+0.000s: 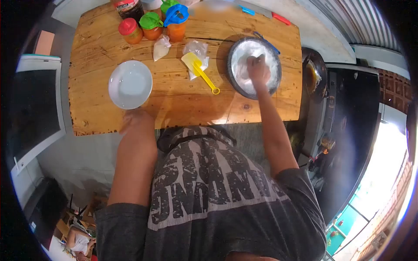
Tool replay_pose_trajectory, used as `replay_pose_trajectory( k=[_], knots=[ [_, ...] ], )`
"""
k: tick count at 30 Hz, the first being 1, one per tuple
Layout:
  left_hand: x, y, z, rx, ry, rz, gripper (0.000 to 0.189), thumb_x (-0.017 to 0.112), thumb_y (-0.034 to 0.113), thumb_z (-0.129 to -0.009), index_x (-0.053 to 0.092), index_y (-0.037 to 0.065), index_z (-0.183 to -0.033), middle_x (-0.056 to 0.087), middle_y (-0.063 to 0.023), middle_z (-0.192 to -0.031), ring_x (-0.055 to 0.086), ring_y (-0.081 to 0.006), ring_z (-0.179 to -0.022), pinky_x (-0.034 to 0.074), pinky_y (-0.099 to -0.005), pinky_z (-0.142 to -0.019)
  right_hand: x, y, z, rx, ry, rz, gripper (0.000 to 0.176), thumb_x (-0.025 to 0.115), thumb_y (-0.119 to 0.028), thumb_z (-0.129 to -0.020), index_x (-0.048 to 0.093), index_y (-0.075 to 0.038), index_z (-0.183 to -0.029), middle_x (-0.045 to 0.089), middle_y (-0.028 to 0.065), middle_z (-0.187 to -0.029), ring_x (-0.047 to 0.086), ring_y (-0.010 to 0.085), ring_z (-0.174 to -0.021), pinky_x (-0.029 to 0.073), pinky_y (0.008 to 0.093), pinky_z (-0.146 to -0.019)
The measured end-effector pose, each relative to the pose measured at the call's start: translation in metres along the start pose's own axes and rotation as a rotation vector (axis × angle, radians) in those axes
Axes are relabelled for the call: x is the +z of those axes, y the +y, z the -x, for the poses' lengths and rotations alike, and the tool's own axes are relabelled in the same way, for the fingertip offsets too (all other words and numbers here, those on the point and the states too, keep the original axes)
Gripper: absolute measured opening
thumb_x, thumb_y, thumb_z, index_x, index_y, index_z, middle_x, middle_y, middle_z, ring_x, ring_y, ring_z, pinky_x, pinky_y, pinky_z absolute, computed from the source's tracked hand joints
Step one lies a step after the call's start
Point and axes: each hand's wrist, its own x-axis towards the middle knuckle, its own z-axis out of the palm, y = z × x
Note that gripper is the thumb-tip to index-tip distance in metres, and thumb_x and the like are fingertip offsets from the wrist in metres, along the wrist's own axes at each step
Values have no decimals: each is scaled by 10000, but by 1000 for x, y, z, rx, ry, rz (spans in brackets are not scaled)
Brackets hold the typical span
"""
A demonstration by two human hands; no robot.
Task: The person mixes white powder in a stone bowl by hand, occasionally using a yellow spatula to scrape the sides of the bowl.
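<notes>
My right hand [258, 71] is down inside a round dark-grey bowl [232, 82], among white powder [242, 56] that coats its inside. Its fingers look closed, with a dark shape at their tips that I cannot make out. At the table's front edge, my left hand [136, 120] is blurred by motion, just below a white bowl [130, 85]. Whether its fingers are open or closed does not show. Between the two bowls lies a yellow spatula [203, 74], its pale blade resting on a clear plastic bag [197, 47].
Lidded jars with red [129, 30], green [151, 26] and blue [176, 21] tops stand at the back left of the wooden table [183, 102]. Near them lies a small bag of white stuff [162, 48]. A pan [313, 76] sits beyond the right edge.
</notes>
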Motion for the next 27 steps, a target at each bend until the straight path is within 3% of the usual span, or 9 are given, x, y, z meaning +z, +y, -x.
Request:
replay_pose_trajectory(
  k=[3, 4, 5, 7, 10, 16, 17, 19, 27],
  knots=[
    [0, 3, -3, 28, -11, -3, 655, 480, 461, -864, 289, 43, -1330, 393, -217, -1281, 430, -427, -1128, 420, -578, -829, -8, 25, -36, 196, -262, -476, 547, 642, -478, -767, 584, 16, -994, 658, 222, -762, 658, 350, -709, 498, 436, -656],
    [1, 9, -2, 36, -18, 6, 654, 480, 461, -864, 289, 43, -1328, 394, -217, -1278, 431, -426, -1125, 420, -578, -827, -1, 30, -18, 172, -239, -440, 583, 554, -492, -836, 558, 88, -881, 627, 156, -681, 598, 200, -565, 481, 287, -510],
    [0, 9, -1, 35, -26, 20, 652, 480, 461, -864, 289, 42, -1327, 395, -217, -1276, 433, -426, -1123, 421, -577, -826, 41, 49, -5, 166, -44, -416, 589, 638, -504, -775, 559, 23, -1027, 656, 235, -750, 660, 354, -694, 503, 445, -649],
    [-6, 6, -2, 29, -34, 31, 650, 479, 460, -864, 290, 42, -1323, 398, -217, -1271, 435, -426, -1118, 422, -576, -823, 5, -30, 60, 80, 65, 23, 565, 586, -489, -813, 502, -35, -1139, 656, 247, -787, 651, 407, -745, 503, 479, -678],
    [-7, 10, 1, 53, -45, 26, 645, 478, 459, -864, 292, 40, -1318, 401, -218, -1264, 440, -425, -1112, 424, -575, -818, 6, -20, 30, 157, 16, 34, 548, 549, -471, -833, 437, -99, -1220, 650, 260, -796, 634, 441, -782, 498, 504, -701],
    [-4, 12, -1, 63, -62, -26, 637, 477, 457, -864, 295, 38, -1308, 407, -218, -1250, 448, -423, -1098, 427, -573, -809, 4, 38, -17, 278, -401, -379, 543, 560, -489, -819, 603, 39, -937, 664, 233, -824, 662, 365, -777, 501, 446, -716],
    [-5, 12, -2, 44, -61, -20, 636, 476, 457, -864, 295, 38, -1306, 408, -218, -1248, 449, -423, -1096, 428, -572, -807, 32, 34, 2, 294, -88, -303, 542, 553, -487, -823, 576, 14, -1029, 654, 258, -853, 653, 380, -829, 493, 460, -745],
    [-2, 12, -1, 35, -53, -31, 633, 476, 456, -864, 296, 37, -1303, 410, -218, -1243, 452, -422, -1091, 429, -572, -804, -9, -56, 53, 231, -7, -20, 549, 547, -486, -825, 534, -18, -1111, 646, 273, -892, 637, 401, -872, 485, 468, -766],
    [-2, 17, 0, 43, -57, -62, 622, 474, 454, -864, 300, 34, -1289, 418, -218, -1225, 463, -420, -1073, 434, -569, -791, 9, 27, -30, 344, -184, -369, 501, 615, -507, -780, 601, -53, -992, 665, 228, -810, 648, 399, -781, 489, 469, -710]
  ],
)
